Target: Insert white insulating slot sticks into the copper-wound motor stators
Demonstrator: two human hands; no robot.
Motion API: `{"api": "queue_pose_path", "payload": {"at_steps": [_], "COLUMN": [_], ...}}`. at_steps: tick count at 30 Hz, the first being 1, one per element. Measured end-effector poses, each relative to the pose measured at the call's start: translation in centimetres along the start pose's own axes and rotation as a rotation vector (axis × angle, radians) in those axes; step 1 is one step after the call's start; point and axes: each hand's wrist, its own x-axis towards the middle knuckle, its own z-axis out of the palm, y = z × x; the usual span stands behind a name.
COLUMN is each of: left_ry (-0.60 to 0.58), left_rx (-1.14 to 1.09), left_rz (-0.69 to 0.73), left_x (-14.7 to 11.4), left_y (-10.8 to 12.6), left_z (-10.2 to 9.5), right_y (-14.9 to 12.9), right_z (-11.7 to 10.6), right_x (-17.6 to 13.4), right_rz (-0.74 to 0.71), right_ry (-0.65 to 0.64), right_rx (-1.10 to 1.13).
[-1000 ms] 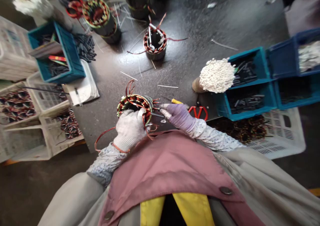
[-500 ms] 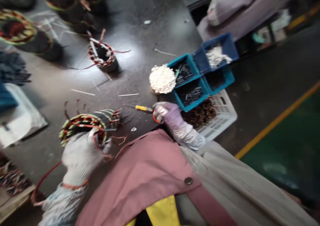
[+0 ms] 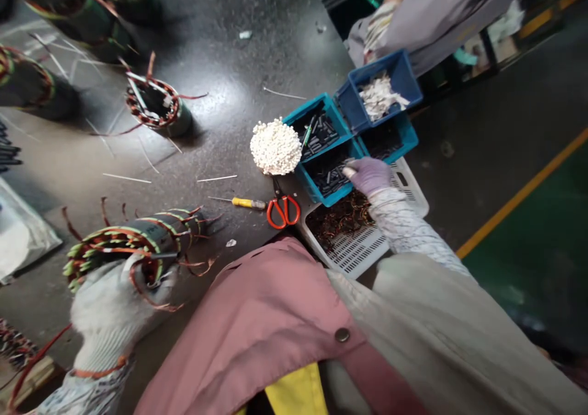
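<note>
We see the left hand (image 3: 113,299) curled over the near rim of the coil (image 3: 158,231), which lies on the table (image 3: 243,97). The right hand (image 3: 370,175) is over the near bin (image 3: 340,196), fingers close together; we cannot tell if it pinches a black tube. Black tubes (image 3: 327,177) fill the bottom of that bin. The far bin (image 3: 337,114) has black tubes too, with a green stick. The navy bin (image 3: 402,66) holds white bits (image 3: 381,97), and the white crate (image 3: 420,204) holds brown wires (image 3: 337,222). Half a second ago, we saw the right hand at the scissors (image 3: 285,208). Now they lie bare beside the yellow screwdriver (image 3: 248,203), and the left hand stays on the coil.
</note>
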Motion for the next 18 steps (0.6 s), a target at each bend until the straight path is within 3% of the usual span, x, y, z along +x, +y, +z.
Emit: {"api": "queue_pose_path", "payload": {"at_steps": [2, 5, 9, 11, 13, 15, 18], "left_ry": [0.015, 0.06, 0.003, -0.027, -0.051, -0.076, -0.094], "left_rx": [0.006, -0.017, -0.032, -0.032, -0.033, -0.036, -0.054], "left_rz": [-0.011, 0.021, 0.046, 0.05, 0.051, 0.054, 0.069], "left_x": [0.1, -0.1, -0.2, -0.1, -0.1, 0.0, -0.1], "left_y": [0.2, 0.8, 1.3, 1.3, 1.3, 1.4, 1.4], "left_z": [-0.1, -0.6, -0.7, -0.4, -0.2, -0.1, -0.2], "right_y": [-1.6, -2.6, -2.2, -2.7, -4.6, -8.0, -14.7], "right_z": [1.7, 2.0, 0.8, 1.0, 2.0, 3.5, 5.5], "right_x": [0.1, 0.2, -1.1, -2.7, -5.4, -8.9, -13.6], "right_rz": [-0.025, -0.056, -0.008, -0.065, -0.211, -0.342, -0.401], "right_ry": [-0.07, -0.108, 0.01, 0.129, 0.171, 0.031, -0.438], "right_rx": [-0.057, -0.103, -0.101, 0.008, 0.29, 0.677, 1.152]}}
